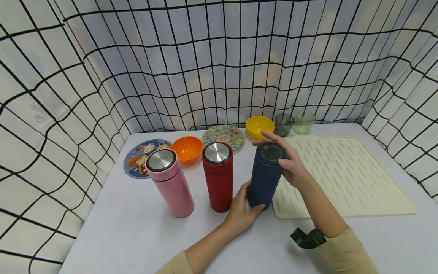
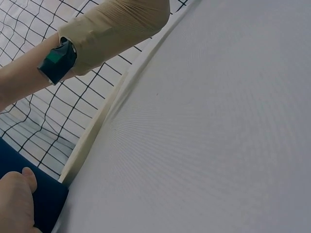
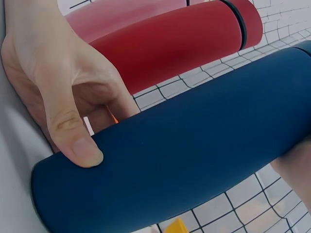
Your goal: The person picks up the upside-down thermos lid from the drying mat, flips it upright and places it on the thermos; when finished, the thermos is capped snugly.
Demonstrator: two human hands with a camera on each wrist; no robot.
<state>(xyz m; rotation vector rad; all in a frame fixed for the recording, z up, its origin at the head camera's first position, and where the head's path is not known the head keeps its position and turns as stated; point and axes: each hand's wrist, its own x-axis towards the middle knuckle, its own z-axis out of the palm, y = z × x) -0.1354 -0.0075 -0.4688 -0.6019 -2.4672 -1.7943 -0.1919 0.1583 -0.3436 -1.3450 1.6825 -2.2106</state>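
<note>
A dark blue thermos flask [image 1: 264,182] stands upright on the white table, right of a red thermos flask [image 1: 219,182] and a pink thermos flask [image 1: 172,190]. Low down, my left hand [image 1: 239,213] grips the blue flask near its base; its thumb lies against the flask wall in the right wrist view. Around the dark lid [image 1: 272,153] my right hand [image 1: 291,163] holds the top, thumb in front and fingers behind, with the index finger stretched past the lid. The left wrist view catches only the lower end of the blue flask [image 2: 46,199].
A cream ridged mat [image 1: 342,179] lies on the right. Behind the flasks are an orange bowl [image 1: 187,149], a yellow bowl [image 1: 260,126], two glass cups [image 1: 303,122] and two round patterned mats [image 1: 224,137]. Black netting [image 1: 212,68] over white cloth encloses the back and sides.
</note>
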